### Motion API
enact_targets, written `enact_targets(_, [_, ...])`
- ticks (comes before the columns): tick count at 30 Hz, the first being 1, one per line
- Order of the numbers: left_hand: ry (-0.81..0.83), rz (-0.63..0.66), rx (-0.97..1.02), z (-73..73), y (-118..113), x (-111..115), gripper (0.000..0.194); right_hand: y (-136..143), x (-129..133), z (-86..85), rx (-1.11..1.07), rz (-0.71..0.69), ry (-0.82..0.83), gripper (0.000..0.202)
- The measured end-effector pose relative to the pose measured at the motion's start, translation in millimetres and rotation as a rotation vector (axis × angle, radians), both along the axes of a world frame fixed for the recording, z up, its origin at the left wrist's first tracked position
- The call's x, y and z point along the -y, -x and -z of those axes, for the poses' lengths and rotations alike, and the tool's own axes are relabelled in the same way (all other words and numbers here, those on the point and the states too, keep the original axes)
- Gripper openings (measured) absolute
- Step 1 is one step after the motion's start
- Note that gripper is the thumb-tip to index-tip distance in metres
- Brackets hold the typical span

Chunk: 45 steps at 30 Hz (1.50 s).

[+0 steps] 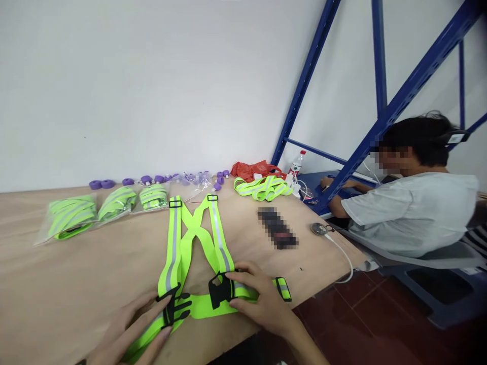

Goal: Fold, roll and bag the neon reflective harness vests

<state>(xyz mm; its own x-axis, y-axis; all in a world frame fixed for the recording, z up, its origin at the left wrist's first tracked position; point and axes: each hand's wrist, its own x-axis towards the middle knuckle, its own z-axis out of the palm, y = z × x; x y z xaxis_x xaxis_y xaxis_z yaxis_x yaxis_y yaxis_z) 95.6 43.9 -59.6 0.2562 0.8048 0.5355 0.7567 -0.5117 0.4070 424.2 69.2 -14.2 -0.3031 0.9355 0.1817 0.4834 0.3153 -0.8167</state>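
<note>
A neon-green reflective harness (196,234) with silver stripes lies spread on the table, its shoulder straps crossed at the back. My left hand (131,324) pinches the black prong half of a side-release buckle (177,307) at the waist strap. Thumb and fingers of my right hand (261,296) grip the socket half of the buckle (219,290). A gap separates the two halves, with the prongs pointing toward the socket. Black strap adjusters (175,204) sit at the tops of the shoulder straps. My right palm partly covers the waist strap.
Bagged green harnesses (72,215), purple round items (102,184) and a clear plastic bag (196,182) line the wall side. Another harness (263,187) lies by a red bag (253,170). A blurred dark object (277,228) and a cabled round device (318,229) lie rightward. A person (411,203) sits beyond the blue rack (375,124).
</note>
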Motion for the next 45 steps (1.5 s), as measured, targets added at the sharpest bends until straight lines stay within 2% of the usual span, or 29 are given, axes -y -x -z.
enact_targets(5, [0.007,0.081,0.041,-26.2,-33,0,0.039,1,2,2.1,0.015,-0.079,-0.040,0.053])
enact_targets(9, [0.043,0.070,0.085,-35.5,-41,1,0.034,-5,2,3.9,-0.053,-0.028,-0.063,0.049])
enact_targets(12, [0.074,0.048,0.095,-36.6,-41,2,0.033,-6,1,4.5,-0.068,0.003,-0.077,0.048])
enact_targets(18, [0.136,0.140,0.084,-39.8,-46,5,0.037,1,-4,1.8,-0.012,-0.114,-0.103,0.042])
enact_targets(24, [0.152,0.113,0.140,-43.9,-49,5,0.035,-2,-6,2.1,-0.109,0.024,-0.119,0.033])
enact_targets(29, [0.171,0.147,0.122,-42.7,-55,7,0.034,4,-6,-0.6,-0.029,-0.115,-0.098,0.038])
enact_targets(31, [0.176,0.127,0.152,-43.0,-55,7,0.032,5,-7,-0.7,-0.050,-0.092,-0.094,0.037])
enact_targets(36, [0.146,-0.028,0.247,-45.3,-54,7,0.030,2,-7,1.0,-0.115,0.063,-0.098,0.032])
enact_targets(42, [0.168,0.043,0.270,-46.6,-69,5,0.029,6,-7,-1.5,-0.013,-0.063,-0.092,0.035])
enact_targets(45, [0.212,0.044,0.331,-46.3,-73,4,0.029,4,-8,-0.3,-0.064,-0.030,-0.102,0.031])
